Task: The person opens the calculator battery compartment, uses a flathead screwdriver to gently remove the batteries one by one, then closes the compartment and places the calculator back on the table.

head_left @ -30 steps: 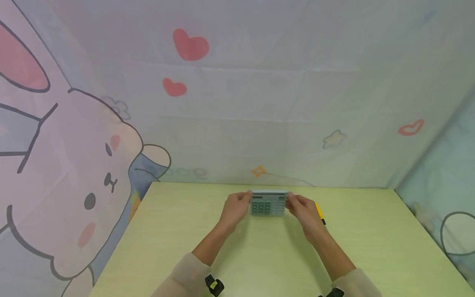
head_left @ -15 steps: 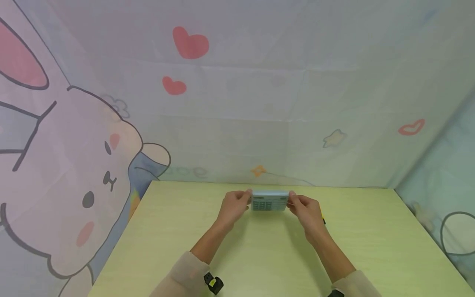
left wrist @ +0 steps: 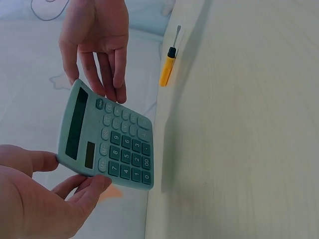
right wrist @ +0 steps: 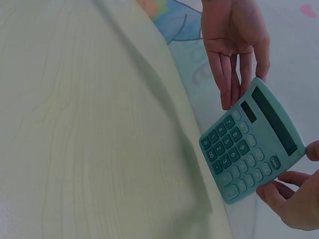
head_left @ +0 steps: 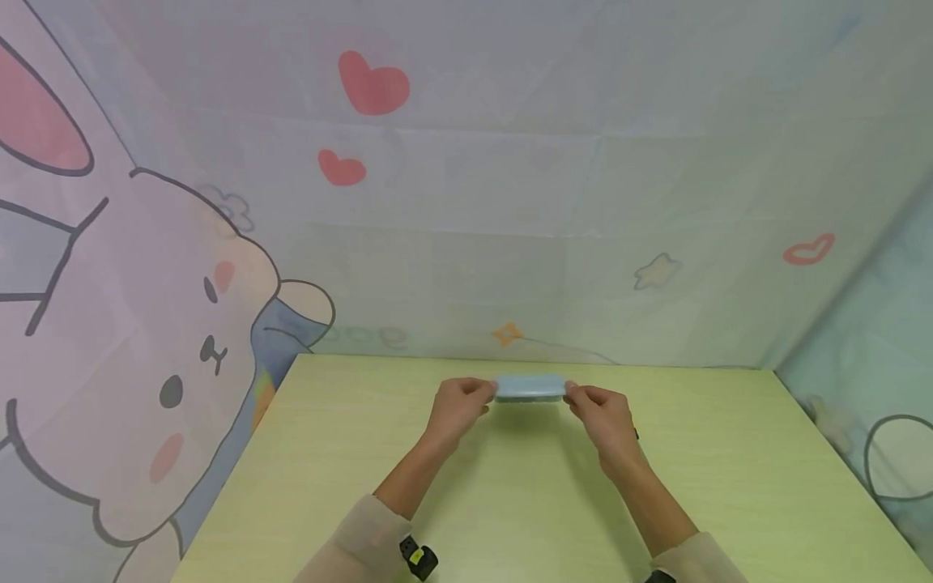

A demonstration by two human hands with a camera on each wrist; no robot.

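A pale teal calculator [head_left: 530, 387] is held up above the table between both hands, its top edge facing the head camera. The left hand [head_left: 456, 411] pinches its left end between thumb and fingers. At the other end, the right hand [head_left: 605, 414] pinches it the same way. Keys, a long display and a small solar panel show on the calculator's face [left wrist: 112, 142] in the left wrist view. From the head view, that face is mostly hidden, with only a thin strip of it showing under the edge.
A screwdriver [left wrist: 168, 67] with a yellow and black handle lies on the table near its far edge, mostly behind the right hand in the head view. Pale wood-grain covers the tabletop [head_left: 525, 502]. Behind it hangs a cloth backdrop [head_left: 510, 162] printed with a rabbit and hearts.
The calculator has tilted in both hands: its keys faced the head camera earlier, and now its top edge does. Both hands have stayed nearly in place and kept hold of it.
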